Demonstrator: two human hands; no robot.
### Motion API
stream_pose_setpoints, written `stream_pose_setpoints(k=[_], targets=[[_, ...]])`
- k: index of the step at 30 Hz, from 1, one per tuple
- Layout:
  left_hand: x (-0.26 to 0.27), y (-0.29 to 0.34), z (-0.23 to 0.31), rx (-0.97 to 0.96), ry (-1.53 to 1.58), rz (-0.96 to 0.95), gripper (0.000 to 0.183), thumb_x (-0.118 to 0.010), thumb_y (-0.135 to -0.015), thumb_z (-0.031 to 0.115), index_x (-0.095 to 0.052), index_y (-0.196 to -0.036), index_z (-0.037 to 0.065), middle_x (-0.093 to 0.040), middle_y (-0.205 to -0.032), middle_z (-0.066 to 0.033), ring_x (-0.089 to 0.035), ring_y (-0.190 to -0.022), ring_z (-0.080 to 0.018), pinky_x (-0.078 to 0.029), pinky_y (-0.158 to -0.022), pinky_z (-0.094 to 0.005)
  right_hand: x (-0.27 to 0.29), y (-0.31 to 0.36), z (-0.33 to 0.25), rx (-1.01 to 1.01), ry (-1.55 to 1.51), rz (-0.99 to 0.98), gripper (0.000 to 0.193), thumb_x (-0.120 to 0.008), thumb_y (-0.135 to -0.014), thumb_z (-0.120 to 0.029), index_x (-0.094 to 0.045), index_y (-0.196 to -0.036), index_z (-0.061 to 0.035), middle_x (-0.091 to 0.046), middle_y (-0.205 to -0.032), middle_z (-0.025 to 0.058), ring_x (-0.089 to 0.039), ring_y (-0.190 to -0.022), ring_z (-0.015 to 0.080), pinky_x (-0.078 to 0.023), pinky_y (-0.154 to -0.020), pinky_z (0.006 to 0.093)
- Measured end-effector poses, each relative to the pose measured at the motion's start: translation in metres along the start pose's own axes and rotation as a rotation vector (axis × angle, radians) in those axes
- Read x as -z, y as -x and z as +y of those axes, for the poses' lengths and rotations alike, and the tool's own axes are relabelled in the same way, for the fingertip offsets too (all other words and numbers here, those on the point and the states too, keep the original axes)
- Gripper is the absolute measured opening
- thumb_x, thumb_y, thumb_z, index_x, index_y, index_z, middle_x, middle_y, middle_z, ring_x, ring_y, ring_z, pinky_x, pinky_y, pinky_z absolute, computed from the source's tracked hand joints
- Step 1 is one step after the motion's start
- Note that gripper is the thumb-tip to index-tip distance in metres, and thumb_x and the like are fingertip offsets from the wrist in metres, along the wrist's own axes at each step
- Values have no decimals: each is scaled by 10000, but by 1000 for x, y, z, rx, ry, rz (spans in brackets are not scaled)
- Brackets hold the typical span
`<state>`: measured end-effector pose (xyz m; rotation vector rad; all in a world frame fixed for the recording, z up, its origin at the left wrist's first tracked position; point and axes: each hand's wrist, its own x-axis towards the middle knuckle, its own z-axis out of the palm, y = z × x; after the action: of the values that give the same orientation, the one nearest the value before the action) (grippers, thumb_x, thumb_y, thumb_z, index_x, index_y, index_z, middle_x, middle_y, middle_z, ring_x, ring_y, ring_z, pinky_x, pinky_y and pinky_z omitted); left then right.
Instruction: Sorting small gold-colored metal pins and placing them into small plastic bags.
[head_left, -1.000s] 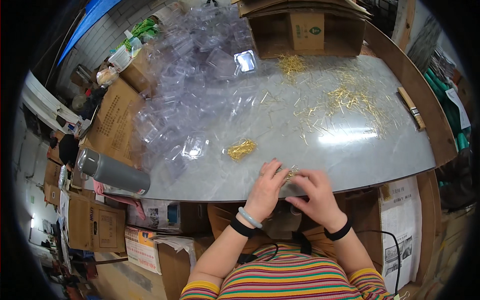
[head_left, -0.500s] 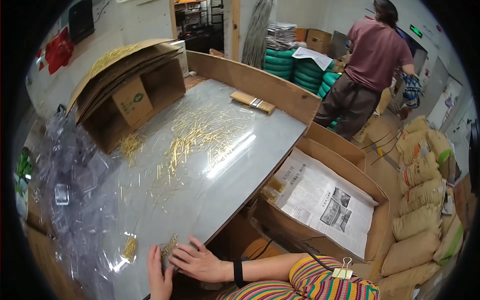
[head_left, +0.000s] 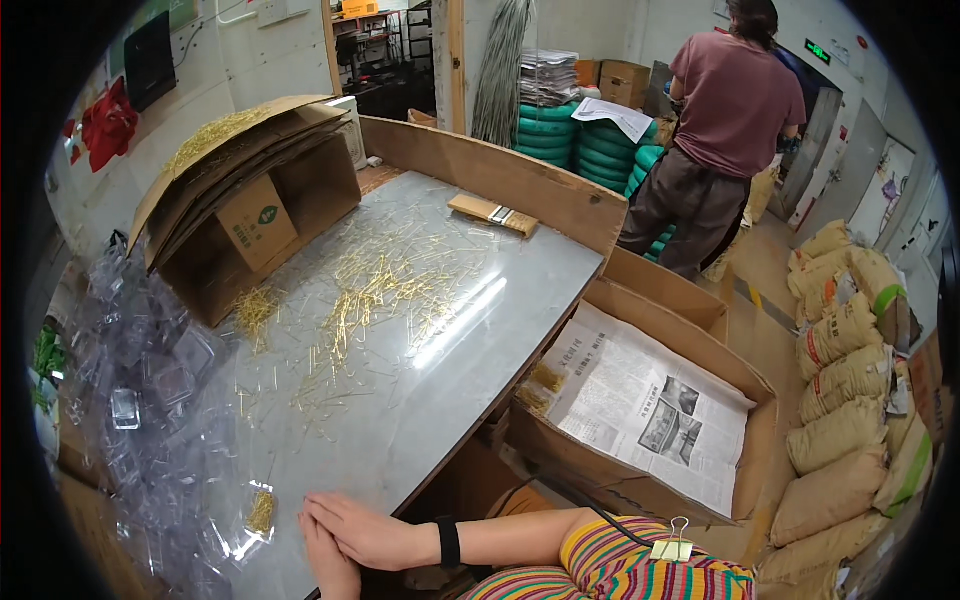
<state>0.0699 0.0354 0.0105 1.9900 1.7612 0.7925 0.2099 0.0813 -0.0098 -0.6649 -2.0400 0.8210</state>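
At the near edge of the grey tabletop (head_left: 390, 440), my left hand (head_left: 328, 562) and my right hand (head_left: 362, 530) are pressed together, the right laid across the left. The small clump of gold wire pins seen between them a moment ago no longer shows and appears enclosed by them. Just left of my hands, a tidy bundle of gold pins (head_left: 261, 512) rests in a small clear plastic box (head_left: 240, 547). Farther up the table lies a loose scatter of gold pins (head_left: 375, 290), with a denser pile (head_left: 255, 312) at its left.
Clear plastic boxes (head_left: 150, 430) heap along the left. A cardboard carton (head_left: 315, 190) stands at the back left. To the right is a newspaper-lined carton (head_left: 765, 420). A cardboard strip (head_left: 492, 214) lies by the far board. A person (head_left: 725, 130) stands beyond, near stacked sacks (head_left: 845, 400).
My hands have closed together over the pin clump, hiding it; the right hand's fingers have come down across the left. The person at the back has turned away, arms drawn in.
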Motion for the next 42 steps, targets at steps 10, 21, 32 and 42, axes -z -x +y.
stream_pose_setpoints(k=[10,21,32,42], targets=[[-8,8,-9,-140,-123,153,352,-548,-924,-32,-560,-1275,-53,-530,-1357,-228,-498,-1293,-407,-417,-1079,-453,51,-3,20,108,195,-151,301,-641,-834,-54,-586,-1126,-4,-597,-1154,127,-544,-1139,327,-470,-960,408],[-15,2,-7,-58,153,126,496,-500,-959,17,-395,-1441,-43,-469,-1377,-243,-501,-1259,-391,-428,-1053,-415,-17,4,-2,-60,-22,22,556,-489,-967,-78,-303,-1458,105,-274,-1541,321,-287,-1439,462,-271,-1191,476],[-10,10,-11,-99,43,170,427,-533,-1007,133,-445,-1387,-43,-499,-1361,-282,-466,-1262,-437,-369,-1084,-466,22,-4,7,134,362,-43,387,-585,-852,-88,-547,-1229,-11,-615,-1140,105,-562,-1128,283,-448,-975,363],[-11,8,1,-161,-25,185,416,-523,-990,77,-453,-1383,-39,-529,-1307,-285,-522,-1178,-442,-428,-1014,-478,-16,15,1,-22,98,102,515,-489,-951,-55,-366,-1438,60,-388,-1479,254,-407,-1359,415,-350,-1145,426]])
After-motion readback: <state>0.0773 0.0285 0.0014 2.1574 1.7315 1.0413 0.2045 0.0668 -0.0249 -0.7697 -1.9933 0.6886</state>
